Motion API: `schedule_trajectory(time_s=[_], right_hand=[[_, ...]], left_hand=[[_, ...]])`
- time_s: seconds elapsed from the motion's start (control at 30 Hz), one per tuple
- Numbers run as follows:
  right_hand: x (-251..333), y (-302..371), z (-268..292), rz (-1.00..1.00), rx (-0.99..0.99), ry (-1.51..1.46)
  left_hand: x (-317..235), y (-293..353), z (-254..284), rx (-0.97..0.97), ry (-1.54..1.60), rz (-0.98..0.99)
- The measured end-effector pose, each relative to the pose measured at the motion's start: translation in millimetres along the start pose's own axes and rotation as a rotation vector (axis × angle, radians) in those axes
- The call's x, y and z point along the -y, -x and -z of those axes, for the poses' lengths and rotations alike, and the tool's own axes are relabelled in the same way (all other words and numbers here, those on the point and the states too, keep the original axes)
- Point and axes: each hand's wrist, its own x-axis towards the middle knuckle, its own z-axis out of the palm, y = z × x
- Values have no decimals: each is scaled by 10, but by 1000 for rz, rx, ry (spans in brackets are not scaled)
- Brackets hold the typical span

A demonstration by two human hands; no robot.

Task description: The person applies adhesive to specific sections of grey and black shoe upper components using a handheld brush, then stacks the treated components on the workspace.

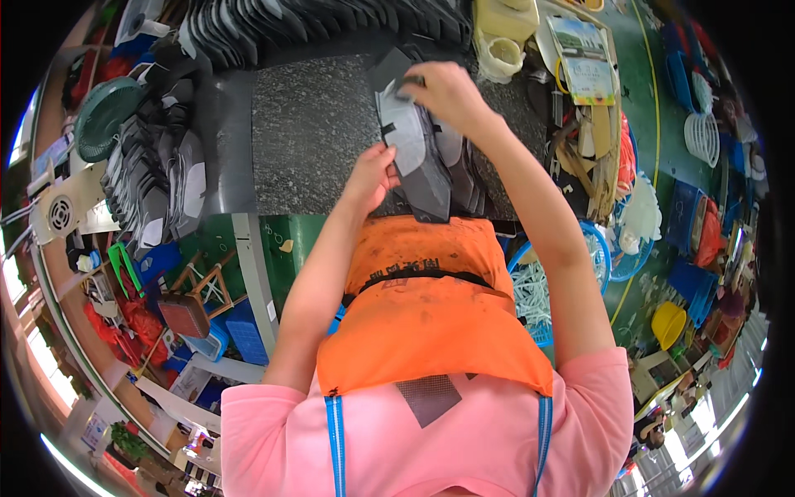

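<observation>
Head view, looking down over an orange apron (pixel 431 323) to a dark speckled bench (pixel 315 124).

Hand pose: the right hand (pixel 447 93) is raised at 12 o'clock of the picture, forearm running up from the lower right, wrist bent inward. Its fingers are closed in a pinch on the top edge of a grey cut piece (pixel 403 132). The left hand (pixel 370 176) sits lower, at 7 o'clock from the right hand, forearm rising from the lower left. Its fingers are curled against the left side of a stack (pixel 431 178) of the same pieces, gripping it at the lower edge.

Position: the piece stands just above the stack and touches it, both over the near edge of the bench, between the two hands.

Obscured: fingertips of both hands are hidden behind the pieces, so the exact hold of the left hand is hard to make out. The lower end of the stack is cut off by the apron.

Orientation: the piece's long axis runs from 11 o'clock to 5 o'clock, its narrow dark tip pointing to 11 o'clock, pale face toward the camera.

Surroundings: further piles of grey pieces (pixel 157 182) lie at 9 o'clock on the bench; a cream jug (pixel 505 37) stands at 1 o'clock; a blue basket (pixel 555 290) sits at 4 o'clock, below bench level.
</observation>
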Motion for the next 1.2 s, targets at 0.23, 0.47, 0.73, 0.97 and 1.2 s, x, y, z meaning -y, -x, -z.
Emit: schedule_trajectory(time_s=[0.23,0.47,0.73,0.97,1.2], right_hand=[[92,-227,411,-584,-50,-123],[-160,193,338,-673,-176,-224],[-190,353,406,-739,-337,-284],[-181,617,480,-808,-329,-262],[-126,698,460,-807,-361,-288]], left_hand=[[-662,536,-68,122,417,-306],[-572,652,1462,-747,975,-510],[-1434,-368,1497,-722,577,-633],[-1752,-627,1241,-673,487,-693],[-2099,-1119,1582,-448,558,-670]])
